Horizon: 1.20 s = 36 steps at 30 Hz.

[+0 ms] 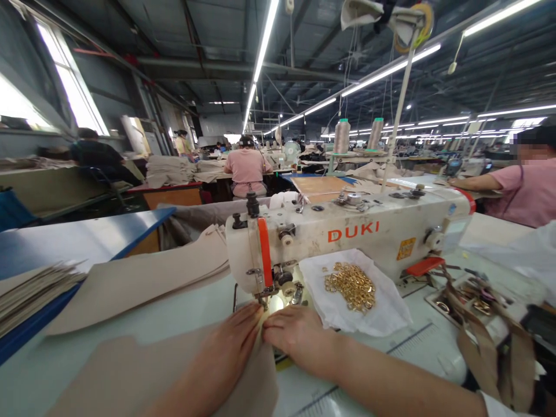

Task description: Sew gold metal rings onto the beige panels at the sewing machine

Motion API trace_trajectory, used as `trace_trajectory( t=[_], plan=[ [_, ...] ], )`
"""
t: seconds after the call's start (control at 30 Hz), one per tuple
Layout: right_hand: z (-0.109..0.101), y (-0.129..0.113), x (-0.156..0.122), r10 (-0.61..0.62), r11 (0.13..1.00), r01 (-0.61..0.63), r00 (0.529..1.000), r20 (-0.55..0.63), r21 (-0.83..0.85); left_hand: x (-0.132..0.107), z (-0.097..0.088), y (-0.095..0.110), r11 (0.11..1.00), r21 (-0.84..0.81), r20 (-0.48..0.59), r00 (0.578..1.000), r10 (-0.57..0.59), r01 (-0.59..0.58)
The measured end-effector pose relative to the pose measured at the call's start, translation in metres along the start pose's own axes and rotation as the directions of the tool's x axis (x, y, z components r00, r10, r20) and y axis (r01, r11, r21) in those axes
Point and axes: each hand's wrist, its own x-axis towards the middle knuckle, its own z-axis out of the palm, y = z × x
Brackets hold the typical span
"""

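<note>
A beige fabric piece (143, 370) lies on the sewing machine bed, its edge raised in a fold under the needle area. My left hand (228, 344) is on top of this fabric, fingers pressed together and gripping the fold close to the presser foot (264, 302). From the other side, my right hand (299, 336) pinches the same fold with curled fingers, the fingertips partly hidden. Both hands nearly meet just in front of the white sewing machine (321, 234), whose small lamp lights the spot.
Gold metal rings (354, 286) lie on a white cloth (391, 315) beside the machine. Right of it stands a parts tray (499, 313) with hanging straps (521, 359). Stacked fabric panels (143, 278) are at left. Co-workers in pink (247, 168) sit ahead and at right (530, 191).
</note>
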Motion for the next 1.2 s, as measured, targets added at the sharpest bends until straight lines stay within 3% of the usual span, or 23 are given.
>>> trace_trajectory(
  t=[0.6,0.93,1.03,1.2],
  plan=[
    [0.004,0.0,-0.001,0.016,0.999,-0.016,1.0,-0.022,0.033,0.002,0.003,0.0,0.999,-0.017,0.015,0.999,-0.045,0.045],
    [0.011,0.004,0.001,0.013,1.0,-0.012,0.999,-0.035,0.025,0.009,-0.004,0.007,0.996,-0.02,0.037,0.996,-0.083,0.084],
    [0.01,-0.003,0.0,-0.021,1.0,0.022,0.998,-0.052,0.021,-0.003,-0.006,0.005,0.996,-0.036,0.011,0.997,-0.079,0.079],
    [0.006,-0.03,0.0,-0.158,0.987,0.16,0.983,-0.095,0.015,-0.047,-0.021,0.009,0.995,-0.008,0.044,0.994,-0.104,0.104]
  ],
)
